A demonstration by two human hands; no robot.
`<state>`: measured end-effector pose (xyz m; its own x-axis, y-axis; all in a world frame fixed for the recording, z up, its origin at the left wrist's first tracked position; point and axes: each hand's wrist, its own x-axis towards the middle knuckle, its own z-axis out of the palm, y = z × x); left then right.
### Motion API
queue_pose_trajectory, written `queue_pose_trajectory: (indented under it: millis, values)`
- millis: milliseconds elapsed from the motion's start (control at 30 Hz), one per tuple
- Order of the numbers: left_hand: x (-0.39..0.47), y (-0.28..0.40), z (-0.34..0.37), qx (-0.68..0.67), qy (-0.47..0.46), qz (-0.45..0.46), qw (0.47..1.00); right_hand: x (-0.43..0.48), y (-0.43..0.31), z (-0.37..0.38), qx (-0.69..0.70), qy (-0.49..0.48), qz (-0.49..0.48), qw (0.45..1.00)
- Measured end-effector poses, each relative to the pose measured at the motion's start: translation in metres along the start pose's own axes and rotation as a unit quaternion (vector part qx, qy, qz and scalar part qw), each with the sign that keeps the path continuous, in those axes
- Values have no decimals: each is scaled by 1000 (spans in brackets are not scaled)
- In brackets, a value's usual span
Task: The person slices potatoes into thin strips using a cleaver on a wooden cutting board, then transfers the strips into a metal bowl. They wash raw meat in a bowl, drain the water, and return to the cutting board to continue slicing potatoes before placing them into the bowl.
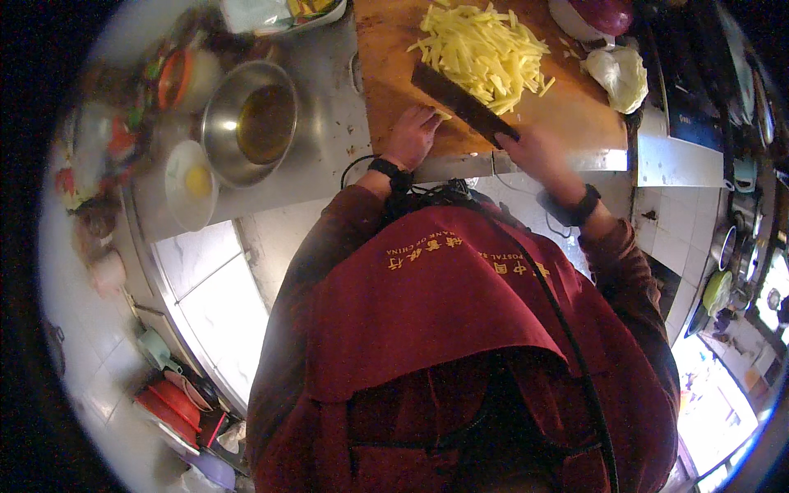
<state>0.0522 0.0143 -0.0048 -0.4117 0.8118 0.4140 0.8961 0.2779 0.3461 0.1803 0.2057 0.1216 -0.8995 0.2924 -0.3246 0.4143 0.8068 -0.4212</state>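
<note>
A heap of pale yellow vegetable strips (484, 52), potato by their look, lies on a wooden cutting board (394, 68). My right hand (533, 151) grips the handle end of a dark, broad-bladed kitchen knife (459, 101), whose blade lies slantwise along the near edge of the heap. To the left of the blade, near the board's front edge, my left hand (412, 137) rests with bent fingers. A small yellow piece (442, 115) is at its fingertips; whether the fingers pinch it is hard to tell.
Left of the board, a steel bowl (212, 132) holds brownish liquid, beside a white bowl (179, 206) with something yellow. At the board's right are a crumpled whitish thing (618, 77) and a purple onion (601, 13) in a white container. A dark stove (693, 117) stands further right.
</note>
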Motion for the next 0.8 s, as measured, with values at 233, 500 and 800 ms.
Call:
queue_pose_trajectory:
  millis: [233,500,800]
  values:
    - [1,2,-1,12,17,7,1000,6,-3,0,-17,-92,19,995]
    - [21,6,-12,-23,31,22,999,12,2,31,65,41,59,995]
    - [107,7,-31,-126,129,-258,949,-38,64,-12,-1,179,-41,983]
